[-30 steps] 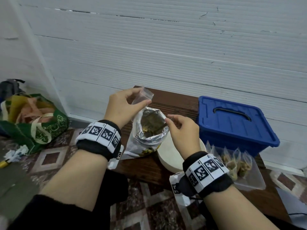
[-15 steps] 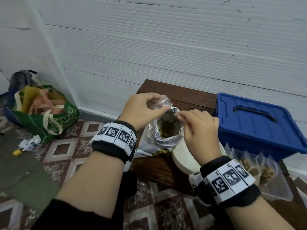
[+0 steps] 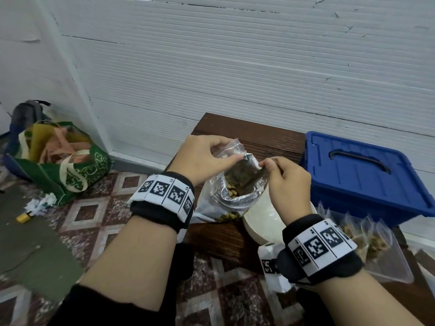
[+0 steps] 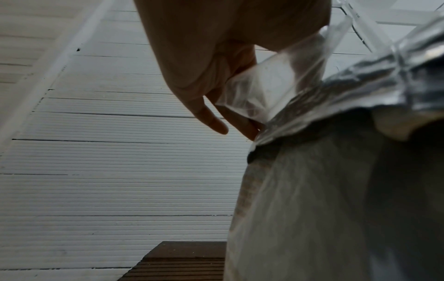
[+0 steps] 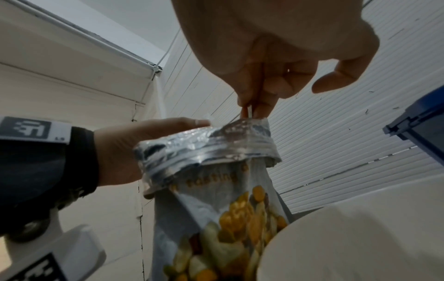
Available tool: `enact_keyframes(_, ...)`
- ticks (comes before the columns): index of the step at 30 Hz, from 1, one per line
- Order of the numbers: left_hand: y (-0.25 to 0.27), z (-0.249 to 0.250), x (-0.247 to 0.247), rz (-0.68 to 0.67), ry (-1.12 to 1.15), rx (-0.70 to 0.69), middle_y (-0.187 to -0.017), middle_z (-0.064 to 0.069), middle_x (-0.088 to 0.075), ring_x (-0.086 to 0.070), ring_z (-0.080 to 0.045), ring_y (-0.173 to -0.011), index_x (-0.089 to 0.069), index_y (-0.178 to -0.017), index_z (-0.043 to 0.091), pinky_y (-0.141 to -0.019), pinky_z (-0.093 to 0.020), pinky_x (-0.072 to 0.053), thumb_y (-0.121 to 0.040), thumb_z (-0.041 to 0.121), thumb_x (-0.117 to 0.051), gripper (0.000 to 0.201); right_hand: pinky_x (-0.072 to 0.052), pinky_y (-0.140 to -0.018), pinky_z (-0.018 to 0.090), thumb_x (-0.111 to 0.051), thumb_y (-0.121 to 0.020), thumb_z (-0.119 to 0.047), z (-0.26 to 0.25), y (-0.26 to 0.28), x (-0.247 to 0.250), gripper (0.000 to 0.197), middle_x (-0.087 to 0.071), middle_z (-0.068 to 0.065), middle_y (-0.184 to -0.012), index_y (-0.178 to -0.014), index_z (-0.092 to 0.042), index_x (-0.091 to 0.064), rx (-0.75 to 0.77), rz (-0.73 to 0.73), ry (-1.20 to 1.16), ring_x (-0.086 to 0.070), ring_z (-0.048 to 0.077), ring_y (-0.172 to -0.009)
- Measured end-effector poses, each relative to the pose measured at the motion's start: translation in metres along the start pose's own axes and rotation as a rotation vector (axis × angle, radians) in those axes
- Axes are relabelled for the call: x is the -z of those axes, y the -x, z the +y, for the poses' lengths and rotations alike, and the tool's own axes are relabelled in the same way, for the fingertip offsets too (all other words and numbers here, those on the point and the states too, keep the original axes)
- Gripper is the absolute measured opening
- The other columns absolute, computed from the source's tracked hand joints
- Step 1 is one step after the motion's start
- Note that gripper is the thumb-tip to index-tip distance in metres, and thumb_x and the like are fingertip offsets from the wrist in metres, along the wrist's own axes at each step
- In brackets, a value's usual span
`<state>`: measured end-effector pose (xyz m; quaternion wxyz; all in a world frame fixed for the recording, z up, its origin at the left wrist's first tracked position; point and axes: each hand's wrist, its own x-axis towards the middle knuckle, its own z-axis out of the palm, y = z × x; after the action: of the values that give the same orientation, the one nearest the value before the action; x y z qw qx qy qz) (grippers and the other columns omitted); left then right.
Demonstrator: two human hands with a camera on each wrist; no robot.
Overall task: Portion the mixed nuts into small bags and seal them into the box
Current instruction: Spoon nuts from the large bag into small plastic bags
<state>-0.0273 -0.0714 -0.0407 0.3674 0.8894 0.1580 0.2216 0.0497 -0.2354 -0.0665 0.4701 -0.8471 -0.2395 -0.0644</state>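
nut pouch (image 3: 237,194) upright, mouth up, hands (image 3: 202,158) holding

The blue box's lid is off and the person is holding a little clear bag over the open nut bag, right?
Not quite: the blue box has its lid on, as the head view shows. The left hand does hold the little clear bag over the open nut bag.

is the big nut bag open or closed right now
Open. The nut bag stands with its foil top rolled down, mouth gaping, and nuts visible inside.
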Motion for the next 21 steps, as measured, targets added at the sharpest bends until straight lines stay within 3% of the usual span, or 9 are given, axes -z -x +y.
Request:
enact_keyframes(5,0.000,-0.002,0.003,0.006,0.047,0.011,-0.094,0.021,-0.065,-0.053,0.017,-0.088,-0.070,-0.113,0.024,-0.072,0.007,-0.034,-0.073,0.045,-0.077,0.046,-0.042,-0.095,0.054,-0.050,-0.096,-0.025,0.002,-0.004,0.000,0.035,-0.066,-0.009,-0.070,-0.064,-0.036,-0.058,-0.156,0.038,-0.072,-0.065,0.024,-0.084)
enact_keyframes(7,0.001,-0.003,0.006,0.007,0.058,0.018,-0.099,0.017,-0.068,-0.053,0.016,-0.090,-0.070,-0.114,0.023,-0.072,0.007,-0.035,-0.072,0.045,-0.078,0.048,-0.042,-0.094,0.054,-0.049,-0.097,-0.026,-0.002,-0.005,0.003,0.033,-0.066,-0.007,-0.071,-0.067,-0.035,-0.060,-0.200,0.067,-0.087,-0.064,0.024,-0.087)
enact_keyframes(12,0.006,-0.005,0.016,-0.011,0.071,0.050,-0.091,0.028,-0.062,-0.052,0.022,-0.081,-0.070,-0.108,0.029,-0.066,0.006,-0.038,-0.071,0.042,-0.080,0.041,-0.048,-0.086,0.049,-0.047,-0.099,-0.026,-0.008,-0.014,0.014,0.029,-0.066,-0.005,-0.069,-0.078,-0.025,-0.066,-0.261,0.087,-0.127,-0.058,0.018,-0.075)
enact_keyframes(15,0.010,-0.008,0.025,-0.007,0.069,0.071,-0.088,0.029,-0.061,-0.052,0.022,-0.083,-0.069,-0.111,0.029,-0.074,0.003,-0.037,-0.069,0.041,-0.080,0.045,-0.047,-0.070,0.035,-0.044,-0.100,-0.023,-0.008,-0.020,0.023,0.030,-0.063,-0.006,-0.066,-0.080,-0.019,-0.067,-0.278,0.102,-0.153,-0.051,0.011,-0.065)
enact_keyframes(18,0.013,-0.010,0.031,0.013,0.147,0.080,-0.086,0.016,-0.070,-0.061,0.011,-0.087,-0.069,-0.107,0.028,-0.079,-0.005,-0.043,-0.066,0.036,-0.083,0.044,-0.036,-0.055,0.009,-0.043,-0.100,-0.020,-0.007,-0.026,0.035,0.031,-0.058,-0.011,-0.064,-0.084,-0.012,-0.068,-0.293,0.133,-0.164,-0.048,0.000,-0.063)
enact_keyframes(20,0.013,-0.009,0.033,0.006,0.150,0.082,-0.087,0.012,-0.072,-0.063,0.005,-0.089,-0.068,-0.098,0.027,-0.083,-0.011,-0.044,-0.064,0.037,-0.085,0.039,-0.034,-0.054,0.005,-0.042,-0.100,-0.019,-0.007,-0.031,0.043,0.031,-0.060,-0.008,-0.066,-0.083,-0.012,-0.068,-0.296,0.157,-0.169,-0.049,-0.001,-0.064)
enact_keyframes(21,0.014,-0.008,0.033,-0.011,0.130,0.082,-0.087,0.012,-0.072,-0.063,0.003,-0.091,-0.067,-0.095,0.027,-0.085,-0.015,-0.044,-0.063,0.038,-0.085,0.038,-0.037,-0.059,0.010,-0.043,-0.100,-0.019,-0.007,-0.033,0.047,0.032,-0.062,-0.006,-0.068,-0.080,-0.014,-0.067,-0.295,0.170,-0.174,-0.050,0.000,-0.065)
